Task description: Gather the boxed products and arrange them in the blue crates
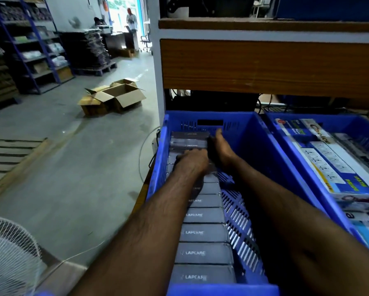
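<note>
A: Where do the boxed products sit?

B: A row of dark grey boxes [203, 232], each marked LAPCARE, runs along the left wall of the nearer blue crate [256, 146], from its near end to its far end. The rest of that crate's slotted floor is bare.

A: And the person's hands?

B: Both reach into the far half of the crate. The left hand [193, 161] lies on top of the boxes, fingers spread forward and pressed flat on them; that grip is loose, wrapped round nothing. The right hand [219, 149] stands on edge just beside the row's right side, fingers stretched forward toward the far wall, touching the box ends. Whether its thumb hooks a box is hidden, though the fingers look straight.

A: What lies to the right?

B: A second blue crate [286, 133], touching the first, holds white and blue cartons [333, 167] lying flat, some with power-strip pictures.

A: Beyond the crates?

B: A wooden shelf [271, 65] hangs above them. On the concrete floor at left sit open cardboard boxes [117, 97], a wooden pallet [10, 154] and a white fan [8, 255]. A person [132, 20] stands in the far doorway.
</note>
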Demonstrator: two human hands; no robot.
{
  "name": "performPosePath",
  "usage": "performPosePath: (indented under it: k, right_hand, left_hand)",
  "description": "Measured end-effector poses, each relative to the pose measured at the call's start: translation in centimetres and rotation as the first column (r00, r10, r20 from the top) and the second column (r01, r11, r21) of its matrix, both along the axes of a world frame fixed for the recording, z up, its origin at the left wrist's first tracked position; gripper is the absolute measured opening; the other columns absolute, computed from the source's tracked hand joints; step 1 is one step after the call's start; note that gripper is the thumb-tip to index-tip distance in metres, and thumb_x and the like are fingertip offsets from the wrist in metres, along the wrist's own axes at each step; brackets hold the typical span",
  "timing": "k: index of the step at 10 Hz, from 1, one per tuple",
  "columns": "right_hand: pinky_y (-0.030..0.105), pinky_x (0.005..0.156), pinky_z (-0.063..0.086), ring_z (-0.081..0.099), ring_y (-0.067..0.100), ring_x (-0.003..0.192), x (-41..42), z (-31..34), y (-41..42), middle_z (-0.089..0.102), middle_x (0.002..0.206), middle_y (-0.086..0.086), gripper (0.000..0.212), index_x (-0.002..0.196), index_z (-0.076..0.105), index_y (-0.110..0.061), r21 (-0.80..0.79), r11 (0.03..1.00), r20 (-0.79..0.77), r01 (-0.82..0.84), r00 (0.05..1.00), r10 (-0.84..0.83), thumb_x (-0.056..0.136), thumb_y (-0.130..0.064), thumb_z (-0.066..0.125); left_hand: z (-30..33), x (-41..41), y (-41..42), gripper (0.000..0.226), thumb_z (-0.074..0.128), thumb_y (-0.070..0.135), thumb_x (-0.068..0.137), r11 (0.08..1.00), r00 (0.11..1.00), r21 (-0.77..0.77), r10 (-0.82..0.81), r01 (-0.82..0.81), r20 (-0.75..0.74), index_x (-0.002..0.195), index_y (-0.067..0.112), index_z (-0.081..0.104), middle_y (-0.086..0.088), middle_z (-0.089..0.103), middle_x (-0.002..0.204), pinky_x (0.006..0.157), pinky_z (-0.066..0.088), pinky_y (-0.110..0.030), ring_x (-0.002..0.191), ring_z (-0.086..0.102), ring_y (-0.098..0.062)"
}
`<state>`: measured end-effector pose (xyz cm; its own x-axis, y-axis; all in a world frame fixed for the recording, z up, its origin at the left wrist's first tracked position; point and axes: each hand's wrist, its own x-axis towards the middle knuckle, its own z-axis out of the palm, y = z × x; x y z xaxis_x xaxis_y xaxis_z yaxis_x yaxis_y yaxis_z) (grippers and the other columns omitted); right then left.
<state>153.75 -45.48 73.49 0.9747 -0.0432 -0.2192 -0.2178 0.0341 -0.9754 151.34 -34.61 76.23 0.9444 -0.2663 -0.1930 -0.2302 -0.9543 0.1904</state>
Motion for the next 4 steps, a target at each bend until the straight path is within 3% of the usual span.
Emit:
performPosePath:
  k: [1, 2, 3, 4]
  right_hand:
    - [0.024, 0.075, 0.046, 0.058, 0.013, 0.097, -2.4, 0.5, -2.1, 0.060, 0.114, 0.002, 0.058, 0.126, 0.054, -0.018, -0.134, 0.989, -0.005, -0.069, 0.998, 0.069, 0.102, -0.052, 0.013]
    - [0.034, 0.102, 0.042, 0.059, 0.015, 0.108, -5.1, 0.4, -4.0, 0.060, 0.122, 0.001, 0.057, 0.124, 0.056, -0.021, -0.295, 0.947, -0.052, -0.130, 0.991, 0.120, 0.101, -0.056, 0.017]
    - [0.038, 0.110, 0.035, 0.055, 0.024, 0.120, -7.4, 0.3, -4.7, 0.056, 0.135, 0.007, 0.071, 0.129, 0.057, -0.020, -0.441, 0.883, -0.150, -0.163, 0.983, 0.106, 0.094, -0.068, 0.020]
    - [0.035, 0.100, 0.039, 0.053, 0.034, 0.121, -10.0, 1.0, -4.4, 0.057, 0.131, 0.018, 0.058, 0.124, 0.059, -0.006, -0.769, 0.638, -0.015, -0.035, 0.999, 0.037, 0.102, -0.050, 0.028]
  left_hand:
    - [0.2, 0.8, 0.1, 0.041, 0.059, 0.018, 0.088, 0.996, 0.998, 0.055, -0.068, 0.067, 0.008, 0.129, 0.015, 0.055, -0.012, 0.054, 0.138, 0.101, 0.045, -0.050, 0.123, 0.052, -0.033]
    - [-0.2, 1.0, -0.5, 0.048, 0.056, 0.007, 0.087, 0.983, 0.993, 0.143, -0.114, 0.113, 0.001, 0.134, 0.011, 0.051, -0.014, 0.048, 0.143, 0.103, 0.044, -0.051, 0.126, 0.050, -0.034]
    - [-0.3, 1.1, -0.7, 0.044, 0.050, 0.007, 0.090, 0.980, 0.981, 0.052, -0.192, 0.190, 0.027, 0.133, 0.019, 0.053, -0.012, 0.053, 0.138, 0.098, 0.048, -0.048, 0.118, 0.056, -0.030]
    - [0.2, 0.7, -0.7, 0.026, 0.048, 0.022, 0.095, 0.954, 0.955, -0.135, -0.245, 0.269, 0.169, 0.118, 0.021, 0.061, -0.011, 0.064, 0.122, 0.090, 0.050, -0.043, 0.104, 0.060, -0.027]
